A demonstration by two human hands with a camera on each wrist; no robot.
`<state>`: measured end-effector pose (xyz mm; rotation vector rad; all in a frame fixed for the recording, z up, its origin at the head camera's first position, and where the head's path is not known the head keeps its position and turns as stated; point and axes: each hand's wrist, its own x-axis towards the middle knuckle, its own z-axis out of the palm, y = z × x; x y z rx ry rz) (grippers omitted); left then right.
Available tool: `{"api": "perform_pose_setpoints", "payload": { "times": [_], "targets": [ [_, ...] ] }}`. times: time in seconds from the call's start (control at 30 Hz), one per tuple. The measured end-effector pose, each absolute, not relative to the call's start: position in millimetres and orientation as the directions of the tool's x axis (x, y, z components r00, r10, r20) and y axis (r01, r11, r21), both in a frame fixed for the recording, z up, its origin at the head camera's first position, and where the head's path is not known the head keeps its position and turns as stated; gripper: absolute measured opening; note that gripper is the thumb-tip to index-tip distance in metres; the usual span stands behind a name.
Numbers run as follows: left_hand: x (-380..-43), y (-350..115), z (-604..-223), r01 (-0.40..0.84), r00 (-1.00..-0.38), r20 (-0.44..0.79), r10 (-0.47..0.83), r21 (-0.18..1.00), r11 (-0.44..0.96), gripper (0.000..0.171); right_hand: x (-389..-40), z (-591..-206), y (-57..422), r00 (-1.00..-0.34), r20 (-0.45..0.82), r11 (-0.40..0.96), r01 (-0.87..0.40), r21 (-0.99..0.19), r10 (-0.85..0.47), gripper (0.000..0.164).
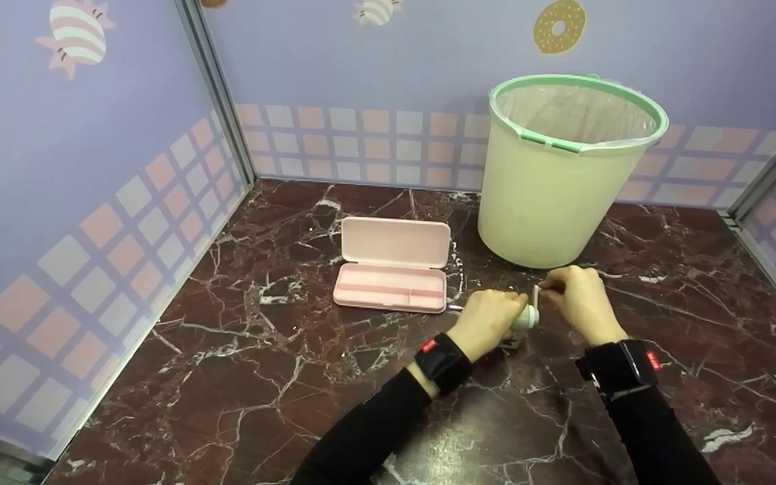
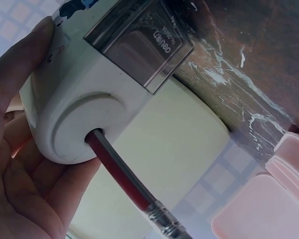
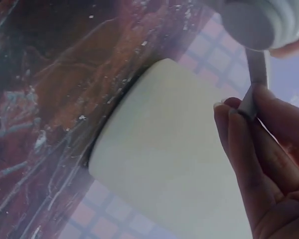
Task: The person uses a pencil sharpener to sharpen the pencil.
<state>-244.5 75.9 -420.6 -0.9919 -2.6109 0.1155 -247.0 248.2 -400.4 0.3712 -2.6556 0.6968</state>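
Observation:
My left hand (image 1: pixel 490 319) grips a white crank pencil sharpener (image 2: pixel 74 89) by its body, thumb on one side and fingers beneath. A red and dark striped pencil (image 2: pixel 120 172) with a metal ferrule sticks out of the sharpener's front hole. The sharpener's see-through shavings drawer (image 2: pixel 144 45) faces the table. On the other side, my right hand (image 1: pixel 580 302) pinches the knob of the crank handle (image 3: pixel 255 69) between thumb and fingers. Left of the hands lies an open pink pencil case (image 1: pixel 391 296), its lid raised and its compartments showing.
A pale green bin (image 1: pixel 550 195) with a green rim and a plastic liner stands behind the hands. The dark red marble table (image 1: pixel 240 391) is bounded by patterned panels at the left, back and right.

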Motion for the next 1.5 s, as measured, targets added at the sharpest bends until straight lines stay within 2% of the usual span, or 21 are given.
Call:
{"api": "perform_pose_setpoints", "payload": {
  "times": [0.33, 0.5, 0.63, 0.77, 1.0, 1.27, 1.5],
  "targets": [
    [-244.1, 77.4, -420.6, 0.624, -0.700, 0.270, 0.661, -0.217, 0.751, 0.053, -256.8, -416.9, 250.8, -0.902, 0.378, 0.854, -0.356, -0.380, -0.208, 0.008],
    [-243.2, 77.6, -421.4, 0.619, -0.711, 0.253, 0.656, -0.216, 0.755, 0.054, -258.4, -428.3, 249.7, -0.928, 0.290, 0.867, -0.335, -0.367, -0.236, 0.009],
    [-243.2, 77.5, -421.9, 0.617, -0.715, 0.249, 0.653, -0.214, 0.757, 0.054, -255.4, -433.5, 248.5, -0.934, 0.214, 0.863, -0.349, -0.366, -0.287, 0.016],
    [-243.7, 76.9, -422.0, 0.613, -0.720, 0.254, 0.646, -0.204, 0.763, 0.055, -250.4, -434.7, 249.0, -0.926, 0.178, 0.838, -0.376, -0.396, -0.332, 0.013],
    [-243.9, 75.1, -422.0, 0.620, -0.713, 0.253, 0.653, -0.207, 0.757, 0.056, -239.3, -425.7, 250.3, -0.921, 0.058, 0.800, -0.365, -0.476, -0.385, 0.014],
    [-243.9, 73.5, -423.3, 0.620, -0.694, 0.303, 0.653, -0.209, 0.756, 0.051, -225.5, -404.7, 248.2, -0.909, -0.067, 0.809, -0.330, -0.487, -0.411, 0.011],
    [-244.4, 74.5, -422.8, 0.632, -0.692, 0.307, 0.653, -0.180, 0.754, 0.050, -214.8, -384.5, 247.1, -0.889, -0.042, 0.793, -0.386, -0.471, -0.457, 0.013]
  ]
}}
